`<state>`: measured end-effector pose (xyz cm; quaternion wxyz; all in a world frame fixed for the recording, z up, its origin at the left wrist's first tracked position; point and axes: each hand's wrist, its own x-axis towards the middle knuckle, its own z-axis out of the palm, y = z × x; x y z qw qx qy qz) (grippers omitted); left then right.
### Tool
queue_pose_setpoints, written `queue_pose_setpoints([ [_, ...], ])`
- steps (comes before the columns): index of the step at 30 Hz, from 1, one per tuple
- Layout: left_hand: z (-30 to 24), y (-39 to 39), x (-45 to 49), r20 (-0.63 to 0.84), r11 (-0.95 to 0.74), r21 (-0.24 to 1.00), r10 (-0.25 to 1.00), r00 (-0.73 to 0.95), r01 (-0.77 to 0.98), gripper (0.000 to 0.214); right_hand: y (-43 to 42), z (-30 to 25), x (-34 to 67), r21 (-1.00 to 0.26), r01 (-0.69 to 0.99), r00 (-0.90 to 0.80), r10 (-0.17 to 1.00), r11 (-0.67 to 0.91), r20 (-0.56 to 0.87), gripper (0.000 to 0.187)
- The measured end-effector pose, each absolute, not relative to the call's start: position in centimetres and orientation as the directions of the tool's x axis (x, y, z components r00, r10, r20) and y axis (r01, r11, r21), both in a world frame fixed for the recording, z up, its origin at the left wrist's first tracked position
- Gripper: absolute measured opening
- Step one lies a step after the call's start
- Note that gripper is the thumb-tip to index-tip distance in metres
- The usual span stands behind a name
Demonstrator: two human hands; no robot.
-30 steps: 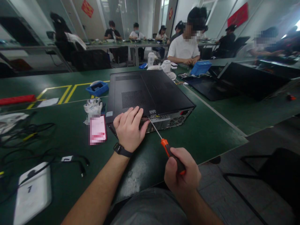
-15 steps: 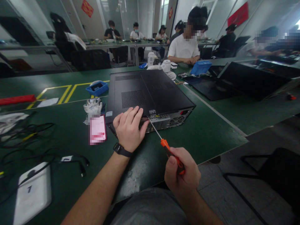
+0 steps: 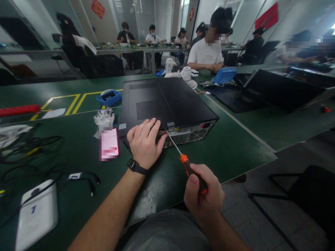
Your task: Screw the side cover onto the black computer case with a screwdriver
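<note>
A black desktop computer case [image 3: 180,101] lies flat on the green table, its rear panel with the fan grille facing me. My left hand [image 3: 145,143], with a dark watch on the wrist, is on the rear edge. Its fingers bend over the top cover and its thumb is at the rear panel, close to the screwdriver's tip. In my right hand [image 3: 204,188], a screwdriver [image 3: 184,158] with an orange and black handle is gripped. Its thin shaft slants up to the left and its tip meets the upper rear edge. The exact contact point is too small to make out.
Left of the case are a phone [image 3: 109,143], crumpled gloves [image 3: 105,118] and a blue tray [image 3: 109,98]. Black cables [image 3: 49,169] and a white box [image 3: 38,212] lie nearer. Black panels [image 3: 235,97] are on the right. A person [image 3: 205,52] sits opposite.
The screwdriver's handle appears slightly rotated in my right hand. Its tip stays at the case's rear edge, and my left hand keeps its place.
</note>
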<state>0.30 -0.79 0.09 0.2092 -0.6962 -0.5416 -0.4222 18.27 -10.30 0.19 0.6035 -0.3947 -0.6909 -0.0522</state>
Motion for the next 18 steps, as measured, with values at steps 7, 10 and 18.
queue_pose_setpoints([
  [7,0.12,-0.79,0.34,0.800,-0.329,0.196,0.599,0.044,0.924,0.046,-9.98,0.52,18.31,-0.376,0.568,-0.006,0.460,0.732,0.888,0.041],
  [10,0.21,-0.84,0.35,0.805,-0.324,0.176,0.590,0.053,0.930,0.045,-9.93,0.60,18.24,-0.364,0.574,-0.004,0.447,0.733,0.894,0.043],
  [18,0.14,-0.85,0.32,0.811,-0.327,0.170,0.582,0.057,0.930,0.045,-10.09,0.01,18.56,-0.397,0.609,0.043,0.471,0.687,0.881,0.033],
])
